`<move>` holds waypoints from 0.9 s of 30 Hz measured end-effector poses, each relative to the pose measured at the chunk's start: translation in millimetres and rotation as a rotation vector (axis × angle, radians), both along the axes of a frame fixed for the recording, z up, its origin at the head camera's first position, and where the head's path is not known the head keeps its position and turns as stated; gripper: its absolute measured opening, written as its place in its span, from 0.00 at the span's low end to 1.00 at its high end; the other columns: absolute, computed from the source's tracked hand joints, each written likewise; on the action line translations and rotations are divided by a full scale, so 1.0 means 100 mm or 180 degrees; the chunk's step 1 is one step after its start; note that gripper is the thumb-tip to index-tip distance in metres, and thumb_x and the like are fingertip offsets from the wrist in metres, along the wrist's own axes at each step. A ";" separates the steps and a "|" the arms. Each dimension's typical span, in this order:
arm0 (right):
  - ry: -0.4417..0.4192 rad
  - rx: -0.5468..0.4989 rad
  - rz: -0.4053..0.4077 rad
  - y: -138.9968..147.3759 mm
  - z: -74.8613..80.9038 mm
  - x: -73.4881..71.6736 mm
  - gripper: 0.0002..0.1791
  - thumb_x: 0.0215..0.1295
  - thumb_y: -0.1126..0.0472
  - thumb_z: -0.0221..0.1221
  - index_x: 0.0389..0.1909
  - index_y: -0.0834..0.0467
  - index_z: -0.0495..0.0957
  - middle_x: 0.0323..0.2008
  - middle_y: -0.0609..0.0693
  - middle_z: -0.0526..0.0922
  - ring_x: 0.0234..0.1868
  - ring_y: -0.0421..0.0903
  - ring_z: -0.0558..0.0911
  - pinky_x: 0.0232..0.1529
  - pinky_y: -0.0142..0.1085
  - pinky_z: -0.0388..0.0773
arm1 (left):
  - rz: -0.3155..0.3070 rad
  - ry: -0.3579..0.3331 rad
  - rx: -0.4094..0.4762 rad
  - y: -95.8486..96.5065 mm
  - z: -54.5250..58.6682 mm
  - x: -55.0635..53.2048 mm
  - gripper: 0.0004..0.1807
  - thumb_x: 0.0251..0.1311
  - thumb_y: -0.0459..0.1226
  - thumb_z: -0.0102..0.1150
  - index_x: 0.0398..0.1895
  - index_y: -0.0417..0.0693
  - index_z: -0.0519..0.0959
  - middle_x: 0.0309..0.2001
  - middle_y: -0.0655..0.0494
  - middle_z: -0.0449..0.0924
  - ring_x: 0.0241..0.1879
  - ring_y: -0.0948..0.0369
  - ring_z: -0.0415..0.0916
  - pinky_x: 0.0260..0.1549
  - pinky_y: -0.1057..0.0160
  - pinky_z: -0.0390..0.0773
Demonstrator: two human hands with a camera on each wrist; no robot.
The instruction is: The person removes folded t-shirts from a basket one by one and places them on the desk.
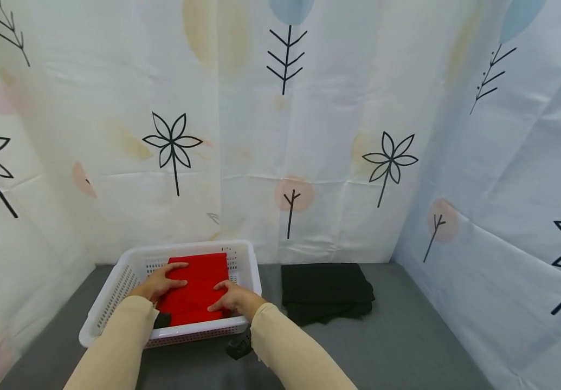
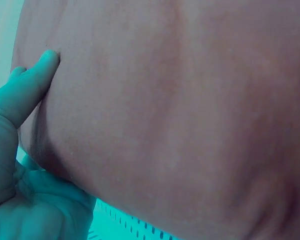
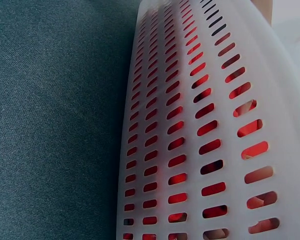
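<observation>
White curtain (image 1: 329,135) on the far side and both flanks, lightly creased, printed with black line flowers, bare stems and pastel blots. Below it, a dark grey worktop (image 1: 421,325). On the left part of that, a white plastic basket (image 1: 124,284) with slotted walls, set slightly aslant. Inside the basket, folded red cloth (image 1: 194,292), more or less square; whether resting on the bottom or raised off it, impossible to tell.

Hands apart from each other, both on the red cloth: left hand (image 1: 158,283) gripping its left edge, right hand (image 1: 238,299) its right. Under a strong teal tint in the left wrist view, thumb over the cloth's edge and palm below. On the right, thumb and fingertips bent over the top, remaining fingers hidden from the head view. From the right wrist, only the basket's outer wall close up, with red and bits of a hand visible through the slots.

Cream sleeves (image 1: 300,349) on both arms. To the right of the basket, clear of it, folded black cloth (image 1: 326,284), uneven along its near edge.
</observation>
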State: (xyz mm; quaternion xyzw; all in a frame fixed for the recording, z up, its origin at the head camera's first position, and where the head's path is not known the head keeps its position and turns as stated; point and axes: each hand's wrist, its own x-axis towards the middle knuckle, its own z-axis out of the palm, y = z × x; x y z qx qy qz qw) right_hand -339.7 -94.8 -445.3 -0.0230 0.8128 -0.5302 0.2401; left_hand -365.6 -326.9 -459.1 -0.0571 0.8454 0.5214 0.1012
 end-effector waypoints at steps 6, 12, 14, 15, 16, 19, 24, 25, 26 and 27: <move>-0.0037 -0.0137 0.0032 0.01 0.00 -0.01 0.26 0.54 0.73 0.68 0.53 0.56 0.73 0.45 0.55 0.72 0.43 0.51 0.72 0.55 0.44 0.78 | -0.0001 0.0046 -0.0063 0.00 0.00 -0.02 0.37 0.63 0.36 0.62 0.73 0.41 0.58 0.68 0.25 0.49 0.56 0.36 0.65 0.47 0.46 0.80; -0.0056 -0.0124 0.0005 0.02 -0.03 -0.03 0.25 0.54 0.72 0.68 0.52 0.55 0.74 0.44 0.55 0.72 0.42 0.51 0.72 0.52 0.44 0.79 | -0.0029 0.0051 -0.0038 -0.01 -0.05 -0.03 0.39 0.62 0.38 0.62 0.74 0.41 0.57 0.68 0.25 0.50 0.56 0.35 0.64 0.46 0.47 0.81; -0.0056 -0.0117 0.0000 0.02 -0.04 -0.03 0.25 0.54 0.72 0.68 0.53 0.55 0.74 0.44 0.56 0.72 0.42 0.51 0.72 0.54 0.44 0.79 | -0.0031 0.0070 -0.0047 -0.01 -0.05 -0.02 0.38 0.63 0.37 0.62 0.74 0.41 0.57 0.69 0.25 0.50 0.58 0.35 0.61 0.48 0.46 0.80; -0.0053 -0.0114 0.0000 0.02 -0.04 -0.03 0.25 0.54 0.72 0.68 0.53 0.55 0.74 0.44 0.56 0.72 0.42 0.51 0.72 0.54 0.44 0.79 | -0.0029 0.0079 -0.0065 -0.01 -0.05 -0.02 0.38 0.63 0.37 0.62 0.74 0.40 0.57 0.69 0.25 0.49 0.59 0.34 0.60 0.49 0.45 0.80; -0.0059 -0.0120 -0.0003 0.02 -0.03 -0.03 0.25 0.54 0.72 0.68 0.53 0.56 0.74 0.44 0.56 0.72 0.43 0.51 0.72 0.54 0.44 0.78 | -0.0048 0.0092 -0.0080 -0.01 -0.04 -0.01 0.38 0.63 0.38 0.62 0.74 0.40 0.57 0.68 0.24 0.49 0.59 0.34 0.60 0.49 0.45 0.79; -0.0071 -0.0122 -0.0005 0.02 -0.02 -0.02 0.25 0.54 0.72 0.68 0.52 0.55 0.74 0.44 0.56 0.72 0.43 0.51 0.71 0.54 0.44 0.79 | -0.0046 0.0093 -0.0068 -0.02 -0.03 0.00 0.38 0.63 0.37 0.62 0.73 0.39 0.57 0.68 0.24 0.50 0.58 0.34 0.62 0.48 0.45 0.80; -0.0083 -0.0131 -0.0008 0.02 -0.02 -0.02 0.24 0.54 0.71 0.68 0.51 0.55 0.74 0.44 0.55 0.72 0.40 0.50 0.72 0.50 0.43 0.81 | -0.0072 0.0141 -0.0121 -0.03 -0.04 -0.01 0.39 0.62 0.38 0.63 0.73 0.39 0.57 0.68 0.23 0.51 0.57 0.34 0.64 0.47 0.45 0.81; -0.0087 -0.0135 -0.0002 0.03 -0.02 -0.01 0.24 0.54 0.72 0.68 0.52 0.54 0.74 0.43 0.55 0.72 0.38 0.50 0.72 0.47 0.42 0.81 | -0.0080 0.0161 -0.0147 -0.03 -0.04 -0.01 0.39 0.62 0.38 0.63 0.73 0.38 0.58 0.67 0.23 0.51 0.56 0.34 0.64 0.47 0.45 0.81; -0.0095 -0.0146 0.0001 0.03 -0.03 -0.02 0.24 0.54 0.72 0.68 0.52 0.54 0.74 0.43 0.55 0.71 0.36 0.49 0.72 0.44 0.40 0.82 | -0.0083 0.0164 -0.0147 -0.03 -0.05 -0.01 0.39 0.62 0.38 0.63 0.73 0.38 0.58 0.67 0.23 0.51 0.56 0.34 0.64 0.47 0.45 0.81; -0.0099 -0.0145 0.0009 0.03 -0.03 -0.02 0.25 0.54 0.72 0.68 0.52 0.54 0.74 0.42 0.54 0.71 0.33 0.48 0.72 0.40 0.38 0.82 | -0.0076 0.0174 -0.0148 -0.03 -0.05 -0.02 0.39 0.61 0.37 0.63 0.73 0.38 0.58 0.67 0.23 0.52 0.56 0.34 0.65 0.47 0.45 0.81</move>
